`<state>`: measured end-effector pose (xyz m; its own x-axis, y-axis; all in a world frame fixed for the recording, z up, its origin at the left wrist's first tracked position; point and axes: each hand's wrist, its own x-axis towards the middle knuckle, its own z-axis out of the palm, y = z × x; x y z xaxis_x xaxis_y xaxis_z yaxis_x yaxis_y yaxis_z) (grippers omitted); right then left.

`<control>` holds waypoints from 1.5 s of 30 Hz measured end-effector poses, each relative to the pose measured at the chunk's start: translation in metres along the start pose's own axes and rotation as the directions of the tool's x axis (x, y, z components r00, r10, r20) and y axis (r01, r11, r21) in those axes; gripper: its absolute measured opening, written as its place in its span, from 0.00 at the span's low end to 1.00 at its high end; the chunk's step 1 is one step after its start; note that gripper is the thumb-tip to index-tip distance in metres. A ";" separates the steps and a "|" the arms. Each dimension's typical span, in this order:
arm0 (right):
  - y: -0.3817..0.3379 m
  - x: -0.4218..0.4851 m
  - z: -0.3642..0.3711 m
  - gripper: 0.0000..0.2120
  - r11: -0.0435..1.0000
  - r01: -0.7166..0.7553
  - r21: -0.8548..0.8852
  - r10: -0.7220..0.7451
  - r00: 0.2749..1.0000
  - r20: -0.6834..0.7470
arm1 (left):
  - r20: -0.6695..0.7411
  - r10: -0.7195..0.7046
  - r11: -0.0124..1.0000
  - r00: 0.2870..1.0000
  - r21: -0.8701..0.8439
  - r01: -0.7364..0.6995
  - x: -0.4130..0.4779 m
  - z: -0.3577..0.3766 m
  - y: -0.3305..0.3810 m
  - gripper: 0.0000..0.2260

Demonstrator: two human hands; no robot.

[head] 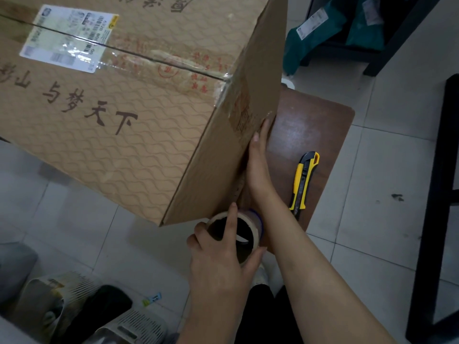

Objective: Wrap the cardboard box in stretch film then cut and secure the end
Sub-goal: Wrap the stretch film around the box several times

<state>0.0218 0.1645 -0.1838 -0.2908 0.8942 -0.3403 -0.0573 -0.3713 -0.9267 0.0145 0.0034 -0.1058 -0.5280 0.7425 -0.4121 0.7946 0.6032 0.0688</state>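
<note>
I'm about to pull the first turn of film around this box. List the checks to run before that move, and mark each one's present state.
1. Film roll in the left hand grip, index finger across its open end: ok.
2. Right hand flat against the cardboard box side: ok.
3. Film end anchored under that hand: cannot tell, no film shows.
4. Utility knife close by on the brown table: ok.
5. Box fully supported: cannot tell; its near corner overhangs the table.

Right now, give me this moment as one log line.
step: wrap | left hand: grips stretch film roll | right hand: flat on cardboard box side | utility knife: untouched on table
</note>
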 end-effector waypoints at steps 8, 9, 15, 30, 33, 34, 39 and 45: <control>0.000 0.009 0.007 0.26 0.998 0.028 -0.052 -0.031 0.997 -0.066 | 0.040 -0.019 1.000 0.999 0.006 0.019 0.005 -0.003 0.002 0.39; 0.000 0.010 0.007 0.26 0.999 0.024 -0.038 -0.026 0.997 -0.067 | 0.040 -0.017 1.000 0.999 -0.011 0.017 0.005 -0.003 0.003 0.39; 0.001 0.006 0.011 0.26 1.000 0.006 0.001 -0.006 0.996 -0.092 | 0.019 -0.012 1.000 1.000 -0.008 0.012 0.004 -0.003 0.004 0.38; -0.017 0.025 -0.006 0.31 0.997 -0.047 -0.057 0.045 0.998 -0.038 | 0.019 0.012 1.000 1.000 0.016 -0.013 0.003 -0.005 0.002 0.38; -0.022 0.032 -0.019 0.31 0.993 -0.043 -0.107 0.043 0.999 0.004 | 0.023 0.026 1.000 0.999 0.007 -0.026 0.004 -0.006 0.001 0.38; -0.026 0.034 -0.025 0.32 0.995 -0.036 -0.092 0.037 0.999 0.015 | 0.026 0.024 1.000 0.999 -0.002 -0.024 0.004 -0.006 0.001 0.38; -0.039 0.027 -0.047 0.36 0.996 0.079 0.050 -0.073 0.991 -0.108 | 0.022 0.035 0.999 0.999 -0.002 -0.035 0.002 -0.006 0.001 0.38; 0.015 -0.021 -0.051 0.15 0.964 -0.126 0.235 0.217 0.880 -0.421 | -0.015 0.047 0.998 0.999 0.051 -0.046 0.002 -0.003 0.000 0.38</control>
<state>0.0761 0.1529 -0.1986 0.1340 0.8120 -0.5681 -0.2428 -0.5289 -0.8132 0.0122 0.0056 -0.1040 -0.4947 0.7742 -0.3949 0.8323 0.5528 0.0412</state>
